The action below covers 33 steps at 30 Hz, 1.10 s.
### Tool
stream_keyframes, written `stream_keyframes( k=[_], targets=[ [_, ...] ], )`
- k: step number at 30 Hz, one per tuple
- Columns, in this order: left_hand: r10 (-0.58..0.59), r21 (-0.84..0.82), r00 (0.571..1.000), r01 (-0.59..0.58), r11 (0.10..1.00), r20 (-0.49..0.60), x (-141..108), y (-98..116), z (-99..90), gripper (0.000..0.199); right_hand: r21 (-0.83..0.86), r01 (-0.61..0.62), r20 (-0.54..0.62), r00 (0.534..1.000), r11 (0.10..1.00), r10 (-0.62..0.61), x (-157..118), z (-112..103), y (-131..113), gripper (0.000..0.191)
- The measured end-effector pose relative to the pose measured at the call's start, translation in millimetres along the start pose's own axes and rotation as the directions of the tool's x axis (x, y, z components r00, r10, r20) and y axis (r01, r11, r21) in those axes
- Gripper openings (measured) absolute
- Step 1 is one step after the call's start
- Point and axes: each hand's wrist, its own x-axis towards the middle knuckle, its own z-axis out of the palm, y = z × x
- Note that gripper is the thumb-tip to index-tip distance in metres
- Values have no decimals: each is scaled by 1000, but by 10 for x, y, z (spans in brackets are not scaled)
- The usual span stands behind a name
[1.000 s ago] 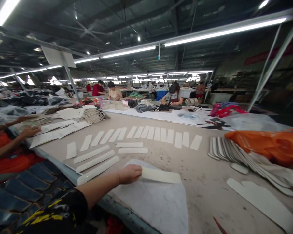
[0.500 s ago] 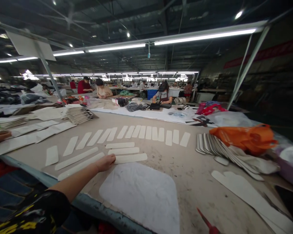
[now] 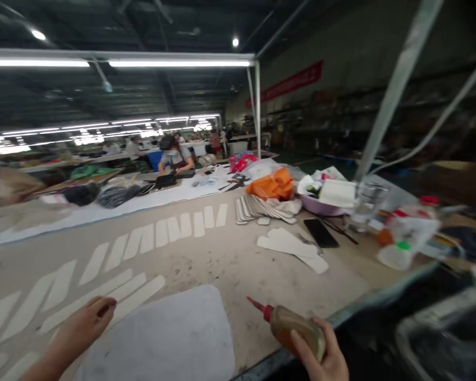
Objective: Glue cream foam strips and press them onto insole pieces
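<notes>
My right hand (image 3: 321,349) is wrapped round a squeeze bottle (image 3: 295,328) of amber-brown liquid with a red cap and nozzle. The bottle tilts, its tip pointing up and left over the table. My left hand (image 3: 89,323) is curled, its fingers together, with nothing visible in them. It hovers by the near end of a long off-white strip (image 3: 143,296), beside a white rounded sheet (image 3: 174,333). Beyond it, short off-white strips (image 3: 162,233) lie in a slanting row across the tabletop (image 3: 222,264). More strips lie at the lower left, partly behind my forearm.
Stacked pale pieces (image 3: 257,209) lie by an orange bag (image 3: 272,182). To the right are loose pale pieces (image 3: 289,246), a black phone (image 3: 321,233), a purple basin (image 3: 321,206) and a clear container (image 3: 396,256). A person (image 3: 174,153) works across the table.
The view has swung to the right. My left hand has come off the end of the long strip. My right hand and the whole bottle now show; before, only the red nozzle was in view.
</notes>
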Motion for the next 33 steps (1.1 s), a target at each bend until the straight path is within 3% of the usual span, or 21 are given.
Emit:
stream_keyframes(
  k=[3, 7, 9, 11, 15, 19, 24, 29, 33],
  targets=[
    [226, -144, 970, -238, 961, -93, 558, 657, 251, 26, 231, -87, 15, 996, 969, 86, 30, -12, -84, 55],
    [539, -174, 814, -575, 800, -216, 1221, 1899, 571, 29, 453, -147, -7, 986, 879, 168, 28, -66, -177, 54],
    [619, -142, 771, -636, 759, -150, 1519, 2493, 711, 28, 517, -173, 10, 981, 838, 196, 40, -105, -198, 54],
    [649, -91, 759, -650, 755, -38, 1788, 3001, 844, 25, 572, -197, 29, 975, 796, 220, 67, -149, -205, 54],
    [696, -54, 714, -694, 718, 70, 2190, 3721, 1088, 24, 642, -241, 51, 961, 728, 272, 133, -224, -195, 56],
    [736, -24, 651, -746, 666, 185, 2406, 4081, 1249, 21, 664, -254, 65, 957, 703, 284, 170, -267, -178, 56],
    [747, 31, 610, -779, 626, 266, 2490, 4199, 1338, 21, 671, -254, 80, 959, 697, 273, 192, -291, -198, 54],
    [734, 107, 642, -764, 636, 222, 2437, 4169, 1309, 24, 672, -275, 98, 953, 688, 286, 209, -301, -222, 52],
    [723, 152, 676, -737, 659, 145, 2252, 4028, 1084, 23, 659, -285, 99, 950, 697, 295, 209, -318, -194, 53]
  ],
)
